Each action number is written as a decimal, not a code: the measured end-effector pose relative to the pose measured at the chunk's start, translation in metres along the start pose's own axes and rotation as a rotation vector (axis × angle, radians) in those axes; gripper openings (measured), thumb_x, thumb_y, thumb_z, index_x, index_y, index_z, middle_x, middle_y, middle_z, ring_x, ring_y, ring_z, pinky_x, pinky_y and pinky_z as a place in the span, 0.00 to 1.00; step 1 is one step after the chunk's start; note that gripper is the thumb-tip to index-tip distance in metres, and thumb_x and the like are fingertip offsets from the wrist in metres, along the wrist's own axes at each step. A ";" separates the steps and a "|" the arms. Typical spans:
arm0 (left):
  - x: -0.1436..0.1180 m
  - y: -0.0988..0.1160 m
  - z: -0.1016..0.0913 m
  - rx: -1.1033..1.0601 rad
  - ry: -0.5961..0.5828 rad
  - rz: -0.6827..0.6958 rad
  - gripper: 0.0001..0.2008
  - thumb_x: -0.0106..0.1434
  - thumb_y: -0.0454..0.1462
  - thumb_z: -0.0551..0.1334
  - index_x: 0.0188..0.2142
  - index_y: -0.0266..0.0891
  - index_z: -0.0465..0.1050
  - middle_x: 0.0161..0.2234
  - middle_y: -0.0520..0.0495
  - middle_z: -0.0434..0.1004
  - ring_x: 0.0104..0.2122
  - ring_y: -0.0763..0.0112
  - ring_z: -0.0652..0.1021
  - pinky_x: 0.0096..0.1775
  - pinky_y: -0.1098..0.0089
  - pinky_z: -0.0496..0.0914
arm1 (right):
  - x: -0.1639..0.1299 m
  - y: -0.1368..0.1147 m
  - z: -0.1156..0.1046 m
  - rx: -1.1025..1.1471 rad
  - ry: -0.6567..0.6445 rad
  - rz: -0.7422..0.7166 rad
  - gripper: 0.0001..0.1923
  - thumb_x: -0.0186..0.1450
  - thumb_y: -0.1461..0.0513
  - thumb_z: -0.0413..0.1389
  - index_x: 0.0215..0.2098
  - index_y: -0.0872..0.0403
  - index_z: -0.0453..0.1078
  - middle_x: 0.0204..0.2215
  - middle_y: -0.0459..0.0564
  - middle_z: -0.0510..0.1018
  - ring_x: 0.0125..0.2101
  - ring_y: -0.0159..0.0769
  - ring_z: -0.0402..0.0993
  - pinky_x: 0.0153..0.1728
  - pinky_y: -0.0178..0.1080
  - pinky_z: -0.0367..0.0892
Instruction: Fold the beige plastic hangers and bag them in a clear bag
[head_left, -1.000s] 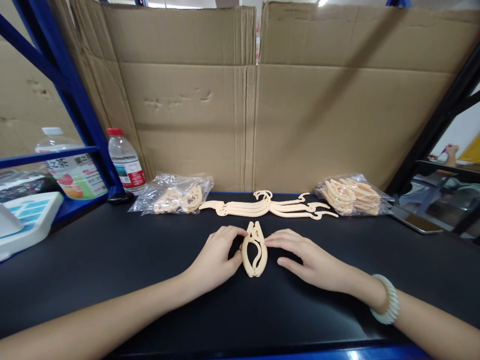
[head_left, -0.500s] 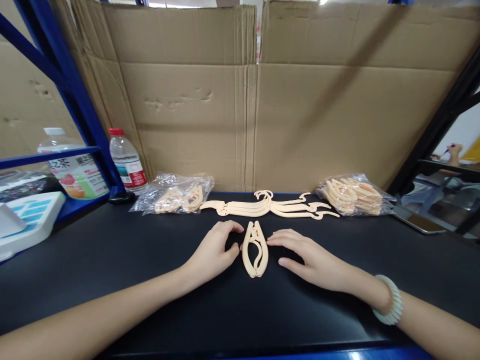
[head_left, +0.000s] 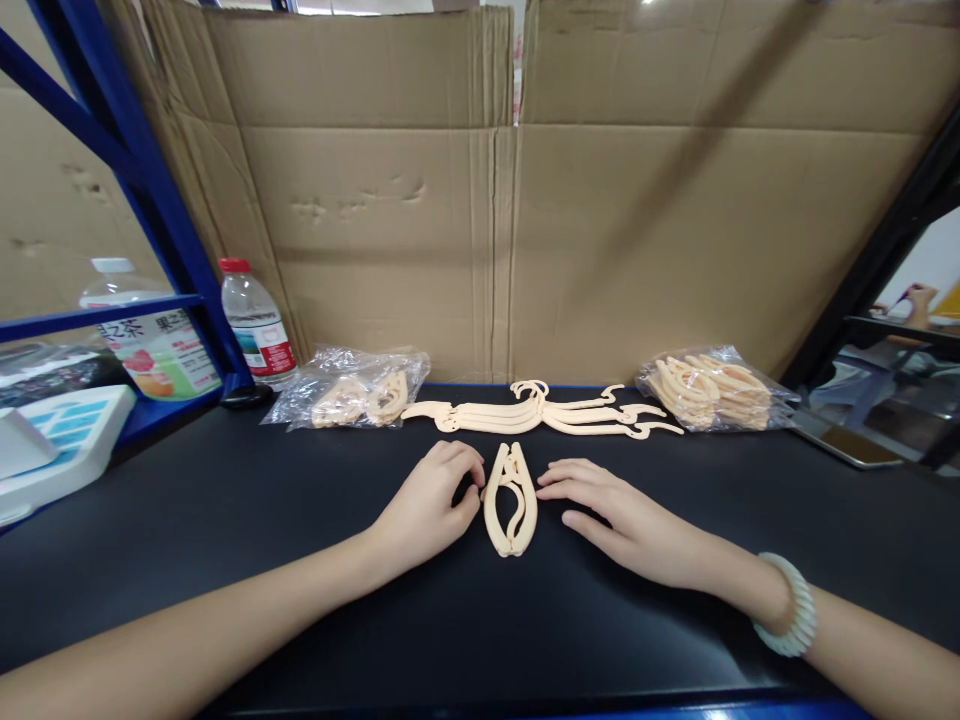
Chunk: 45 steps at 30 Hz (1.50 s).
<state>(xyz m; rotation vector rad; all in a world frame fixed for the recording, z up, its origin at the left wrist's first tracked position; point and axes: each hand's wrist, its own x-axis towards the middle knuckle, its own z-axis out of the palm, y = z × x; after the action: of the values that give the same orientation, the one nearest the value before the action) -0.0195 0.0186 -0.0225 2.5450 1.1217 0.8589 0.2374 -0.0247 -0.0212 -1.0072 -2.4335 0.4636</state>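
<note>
Flat on the black desk (head_left: 360,650), near its middle, a folded cream hanger (head_left: 527,515), narrow end pointing away and rounded end toward the wearer. Just beside its left edge, the left hand (head_left: 431,490), half open, fingers curled toward the thumb, gripping nothing; too close to tell whether touching the hanger. Just off the right edge, the right hand (head_left: 626,515), loosely open, fingers stretched forward, thumb apart, also with hold of nothing; above that wrist, a pale green bracelet (head_left: 795,605). Behind the folded hanger, a row of unfolded hangers (head_left: 495,416), spread sideways with hooks toward the back. To the left of that row, a clear bag (head_left: 360,390) with folded hangers inside; to the right, a fuller bag (head_left: 712,392). Farther left, a red-capped bottle (head_left: 259,330), upright before the cardboard (head_left: 390,200).
</note>
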 end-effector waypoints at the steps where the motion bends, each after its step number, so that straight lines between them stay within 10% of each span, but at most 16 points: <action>1: 0.000 0.000 0.000 0.000 -0.001 0.000 0.07 0.57 0.28 0.54 0.30 0.40 0.67 0.38 0.46 0.74 0.41 0.62 0.72 0.46 0.60 0.68 | 0.000 0.000 0.000 -0.003 -0.007 0.005 0.17 0.70 0.62 0.47 0.56 0.48 0.65 0.56 0.51 0.67 0.59 0.41 0.58 0.60 0.50 0.56; 33: 0.004 0.002 -0.006 -0.119 -0.022 -0.201 0.11 0.51 0.29 0.55 0.34 0.40 0.69 0.36 0.48 0.74 0.41 0.61 0.73 0.46 0.60 0.68 | 0.000 -0.002 -0.002 -0.039 -0.042 0.012 0.17 0.71 0.60 0.47 0.57 0.48 0.64 0.58 0.51 0.65 0.60 0.40 0.56 0.61 0.48 0.56; 45: 0.012 0.000 -0.007 -0.464 0.046 -0.391 0.09 0.48 0.33 0.57 0.31 0.39 0.70 0.36 0.47 0.75 0.41 0.61 0.75 0.48 0.61 0.67 | 0.000 -0.006 -0.009 -0.089 -0.088 0.022 0.18 0.71 0.60 0.48 0.57 0.50 0.64 0.58 0.52 0.64 0.59 0.40 0.57 0.61 0.46 0.55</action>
<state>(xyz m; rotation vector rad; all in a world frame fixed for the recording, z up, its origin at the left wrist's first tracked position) -0.0174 0.0270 -0.0120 1.8649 1.2089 0.9419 0.2389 -0.0280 -0.0111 -1.0723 -2.5437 0.4184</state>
